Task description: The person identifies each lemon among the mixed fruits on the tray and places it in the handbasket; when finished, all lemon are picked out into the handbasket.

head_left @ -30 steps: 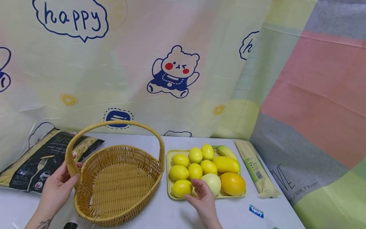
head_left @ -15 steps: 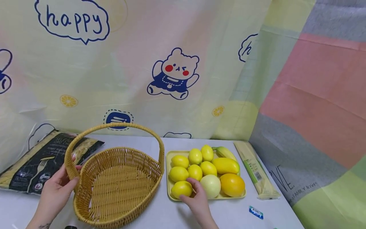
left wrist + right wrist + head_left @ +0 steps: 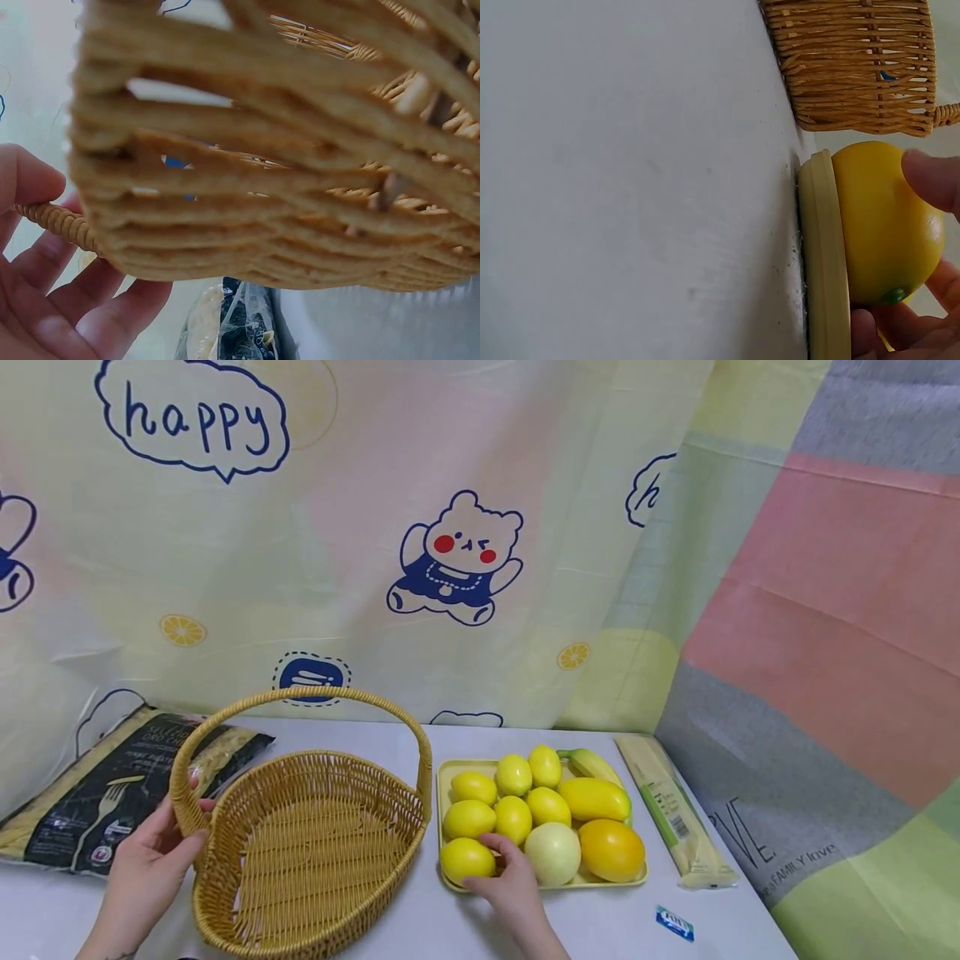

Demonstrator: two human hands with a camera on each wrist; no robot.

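A woven wicker basket (image 3: pixel 300 843) with a hoop handle stands left of a yellow tray (image 3: pixel 445 768) of fruit. My left hand (image 3: pixel 161 847) grips the basket where the handle (image 3: pixel 60 221) meets the rim, thumb on one side and fingers (image 3: pixel 82 300) on the other. My right hand (image 3: pixel 498 868) reaches in from the front edge and holds the front-left lemon (image 3: pixel 465 858). In the right wrist view the thumb (image 3: pixel 930 180) and fingers pinch that lemon (image 3: pixel 885 225) just above the tray rim (image 3: pixel 825 262). The basket is empty.
On the tray lie several more lemons, a mango (image 3: pixel 594 797), an orange fruit (image 3: pixel 611 850), a pale round fruit (image 3: pixel 552 853) and a banana (image 3: pixel 592 762). A black pasta bag (image 3: pixel 112 785) lies far left, a long pale packet (image 3: pixel 671 814) right, a small blue packet (image 3: pixel 673 922) near the front.
My right hand has slid left along the tray's front, from beside the pale round fruit onto the front-left lemon. The left hand has stayed on the basket.
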